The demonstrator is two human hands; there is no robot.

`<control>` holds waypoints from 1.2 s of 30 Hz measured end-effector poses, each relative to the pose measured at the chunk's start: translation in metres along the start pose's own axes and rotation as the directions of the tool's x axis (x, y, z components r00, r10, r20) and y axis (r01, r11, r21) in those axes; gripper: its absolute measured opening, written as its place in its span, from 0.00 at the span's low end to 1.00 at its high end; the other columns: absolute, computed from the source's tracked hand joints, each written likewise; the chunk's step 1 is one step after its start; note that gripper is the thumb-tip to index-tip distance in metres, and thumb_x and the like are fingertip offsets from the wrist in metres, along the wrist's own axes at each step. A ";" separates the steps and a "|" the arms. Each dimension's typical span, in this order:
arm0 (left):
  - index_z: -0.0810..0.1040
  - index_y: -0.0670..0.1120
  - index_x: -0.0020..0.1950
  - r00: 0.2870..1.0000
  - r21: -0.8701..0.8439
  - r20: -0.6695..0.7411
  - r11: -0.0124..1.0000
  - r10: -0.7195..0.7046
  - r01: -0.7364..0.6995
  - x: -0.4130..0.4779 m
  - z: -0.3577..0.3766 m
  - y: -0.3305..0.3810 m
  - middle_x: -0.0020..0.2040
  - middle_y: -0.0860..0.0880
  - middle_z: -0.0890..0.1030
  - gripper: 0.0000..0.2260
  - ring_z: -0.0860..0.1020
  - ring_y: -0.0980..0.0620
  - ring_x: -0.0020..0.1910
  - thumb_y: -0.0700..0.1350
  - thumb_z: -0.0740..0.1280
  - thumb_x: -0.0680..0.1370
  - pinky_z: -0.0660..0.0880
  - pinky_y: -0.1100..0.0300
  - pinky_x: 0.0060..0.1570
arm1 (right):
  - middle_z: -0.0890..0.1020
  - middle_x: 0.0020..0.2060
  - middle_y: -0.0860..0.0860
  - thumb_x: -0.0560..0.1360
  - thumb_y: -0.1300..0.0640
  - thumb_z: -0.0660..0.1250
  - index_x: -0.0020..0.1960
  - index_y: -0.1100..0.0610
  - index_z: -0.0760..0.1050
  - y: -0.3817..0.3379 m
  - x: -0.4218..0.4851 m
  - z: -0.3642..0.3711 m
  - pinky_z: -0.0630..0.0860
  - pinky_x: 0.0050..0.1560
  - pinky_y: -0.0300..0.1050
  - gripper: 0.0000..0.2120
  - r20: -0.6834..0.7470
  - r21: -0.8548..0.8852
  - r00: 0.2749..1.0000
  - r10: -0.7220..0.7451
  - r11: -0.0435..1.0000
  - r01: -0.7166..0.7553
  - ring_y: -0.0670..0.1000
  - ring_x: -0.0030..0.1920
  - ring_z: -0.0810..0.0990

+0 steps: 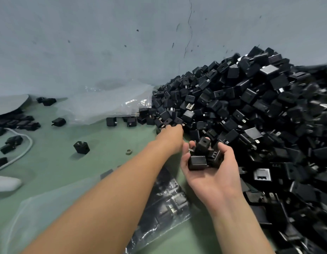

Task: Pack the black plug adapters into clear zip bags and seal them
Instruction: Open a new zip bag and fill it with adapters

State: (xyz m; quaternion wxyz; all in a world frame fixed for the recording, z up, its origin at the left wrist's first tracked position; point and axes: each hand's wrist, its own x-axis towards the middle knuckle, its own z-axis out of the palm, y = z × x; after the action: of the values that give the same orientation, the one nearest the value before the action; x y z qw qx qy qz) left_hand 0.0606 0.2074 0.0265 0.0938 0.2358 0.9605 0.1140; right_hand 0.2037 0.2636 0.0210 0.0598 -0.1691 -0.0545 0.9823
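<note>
Black plastic dominates: the big heap of black cube-shaped plug adapters (250, 110) slopes from the grey wall (85, 43) down onto the green table top (85, 165). Pulling from its foot, as your left hand (171, 133) looks set to do, could send loose pieces sliding over the flat clear zip bag (170, 204), which lies under your forearm with adapters inside. That hand's fingertips touch the lowest adapters, but I cannot tell whether they pinch one.

Your right hand (212, 167), palm up beside the heap, curls its fingers round a stacked handful of adapters (201, 154) (the top one sits proud and looks ready to tip off). Each adapter is a matte, hard-edged block with a round hole in one face. Many show bare metal blades, which could snag thin bag film.
</note>
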 end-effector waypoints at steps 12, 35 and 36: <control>0.79 0.65 0.49 0.770 -0.711 -0.499 0.696 -0.397 -0.101 -0.205 -0.076 -0.159 0.43 0.58 0.84 0.06 0.80 0.59 0.39 0.52 0.68 0.77 0.76 0.63 0.39 | 0.82 0.50 0.59 0.68 0.58 0.74 0.54 0.57 0.75 0.046 -0.012 0.025 0.77 0.38 0.42 0.17 0.106 -0.104 0.991 0.081 0.992 -0.070 0.55 0.47 0.83; 0.78 0.58 0.62 0.883 -0.156 -0.428 0.978 -0.194 0.140 -0.299 0.015 -0.214 0.53 0.59 0.67 0.13 0.64 0.57 0.54 0.57 0.64 0.79 0.65 0.61 0.58 | 0.82 0.43 0.55 0.67 0.53 0.72 0.49 0.61 0.78 0.126 -0.014 0.024 0.78 0.36 0.41 0.15 0.164 -0.520 0.985 0.060 0.853 0.035 0.50 0.40 0.81; 0.78 0.59 0.63 0.889 -0.181 -0.422 0.977 -0.177 0.109 -0.299 0.015 -0.215 0.55 0.60 0.67 0.12 0.64 0.58 0.55 0.56 0.65 0.80 0.64 0.63 0.58 | 0.82 0.43 0.55 0.67 0.53 0.72 0.50 0.62 0.78 0.126 -0.012 0.023 0.78 0.35 0.41 0.16 0.154 -0.520 0.986 0.066 0.854 0.024 0.50 0.40 0.81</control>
State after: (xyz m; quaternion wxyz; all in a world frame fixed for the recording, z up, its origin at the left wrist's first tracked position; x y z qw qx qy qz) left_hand 0.2323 -0.1170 -0.0068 -0.0974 0.1250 0.9602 0.2298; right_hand 0.1952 0.1357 0.0304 -0.0034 -0.0971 -0.3207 0.9422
